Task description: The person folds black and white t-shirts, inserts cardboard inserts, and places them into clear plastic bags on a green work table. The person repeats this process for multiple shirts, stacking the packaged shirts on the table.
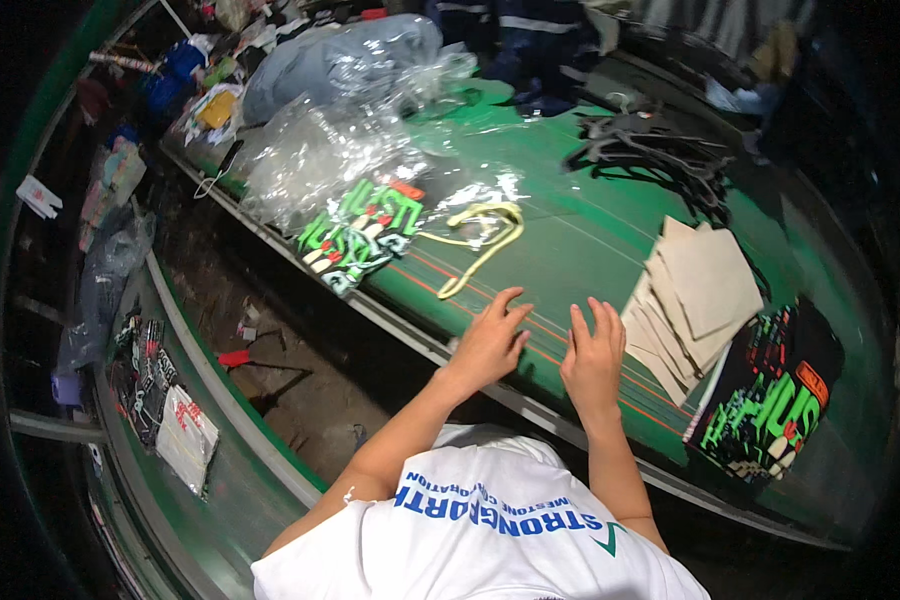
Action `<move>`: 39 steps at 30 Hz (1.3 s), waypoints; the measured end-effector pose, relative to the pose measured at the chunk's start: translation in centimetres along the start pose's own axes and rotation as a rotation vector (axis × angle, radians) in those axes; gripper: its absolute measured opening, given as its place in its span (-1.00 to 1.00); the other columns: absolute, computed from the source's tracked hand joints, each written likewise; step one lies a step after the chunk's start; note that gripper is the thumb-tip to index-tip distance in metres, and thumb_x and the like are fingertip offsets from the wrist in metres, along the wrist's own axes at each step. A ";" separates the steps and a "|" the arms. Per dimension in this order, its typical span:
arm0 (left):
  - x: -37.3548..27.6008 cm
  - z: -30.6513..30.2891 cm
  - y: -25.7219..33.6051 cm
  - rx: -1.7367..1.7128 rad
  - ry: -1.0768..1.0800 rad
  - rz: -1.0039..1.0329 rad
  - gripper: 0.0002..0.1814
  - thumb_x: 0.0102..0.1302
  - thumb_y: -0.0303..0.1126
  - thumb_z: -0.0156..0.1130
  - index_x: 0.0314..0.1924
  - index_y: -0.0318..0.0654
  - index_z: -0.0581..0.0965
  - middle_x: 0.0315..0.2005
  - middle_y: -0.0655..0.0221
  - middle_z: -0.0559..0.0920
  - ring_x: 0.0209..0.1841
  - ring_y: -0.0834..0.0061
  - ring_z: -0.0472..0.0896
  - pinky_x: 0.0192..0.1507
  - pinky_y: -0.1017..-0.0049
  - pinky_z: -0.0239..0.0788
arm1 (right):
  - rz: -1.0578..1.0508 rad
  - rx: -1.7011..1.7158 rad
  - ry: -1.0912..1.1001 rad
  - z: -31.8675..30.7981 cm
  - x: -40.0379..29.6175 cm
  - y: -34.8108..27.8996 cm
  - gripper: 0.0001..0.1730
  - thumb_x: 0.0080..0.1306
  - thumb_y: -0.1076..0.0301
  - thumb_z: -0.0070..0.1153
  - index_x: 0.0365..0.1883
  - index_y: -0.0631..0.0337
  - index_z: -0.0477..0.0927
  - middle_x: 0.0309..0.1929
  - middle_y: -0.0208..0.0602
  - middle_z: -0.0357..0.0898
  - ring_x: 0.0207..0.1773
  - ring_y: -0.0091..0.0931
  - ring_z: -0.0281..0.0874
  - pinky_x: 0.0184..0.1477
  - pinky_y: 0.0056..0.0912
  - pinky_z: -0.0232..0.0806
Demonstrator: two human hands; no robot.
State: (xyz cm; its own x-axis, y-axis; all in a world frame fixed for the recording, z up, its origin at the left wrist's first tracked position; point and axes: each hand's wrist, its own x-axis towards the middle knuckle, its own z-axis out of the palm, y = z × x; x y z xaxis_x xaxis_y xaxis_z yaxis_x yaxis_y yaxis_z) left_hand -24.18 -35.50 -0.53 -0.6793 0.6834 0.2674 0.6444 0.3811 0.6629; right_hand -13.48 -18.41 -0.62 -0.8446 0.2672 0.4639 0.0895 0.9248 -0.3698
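Both hands hover over the near edge of a green table (547, 262) with orange lines, holding nothing. My left hand (493, 337), fingers spread and slightly curled, is nearest to a pale yellow clothes hanger (519, 225). Beyond it lie printed black garments (360, 229) with green lettering, partly under clear plastic. My right hand (596, 349) has its fingers apart, just left of a fanned stack of beige card sheets (709, 281). Right of the sheets sits a folded black garment (772, 397) with a green and orange print.
Dark hangers (645, 154) are heaped at the back right. Clear plastic bags (315, 142) and a large grey-blue wrapped bundle (345, 56) lie at the back left. Across the gap, another green table (232, 517) bears a bagged white item (187, 439). A phone (230, 157) lies near the left edge.
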 end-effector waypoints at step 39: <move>4.9 -13.6 -23.8 -0.109 0.167 0.582 -0.65 0.24 -0.33 0.41 -0.04 -0.41 0.66 -0.11 0.13 0.72 -0.28 0.18 0.68 -0.26 0.33 0.53 | 0.582 1.139 -0.194 21.2 25.2 -10.4 -0.51 0.27 0.58 0.29 0.20 0.33 0.56 0.01 -0.29 0.71 -0.02 -0.44 0.67 0.10 -0.35 0.49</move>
State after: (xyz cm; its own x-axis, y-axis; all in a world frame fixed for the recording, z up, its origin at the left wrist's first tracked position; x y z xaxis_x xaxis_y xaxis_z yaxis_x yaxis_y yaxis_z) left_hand -47.60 -49.71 -5.44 -0.2782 0.6499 0.7073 0.8927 -0.0969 0.4401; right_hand -46.84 -27.07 -2.12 -0.9045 0.4180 -0.0843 0.0515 -0.0891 -0.9947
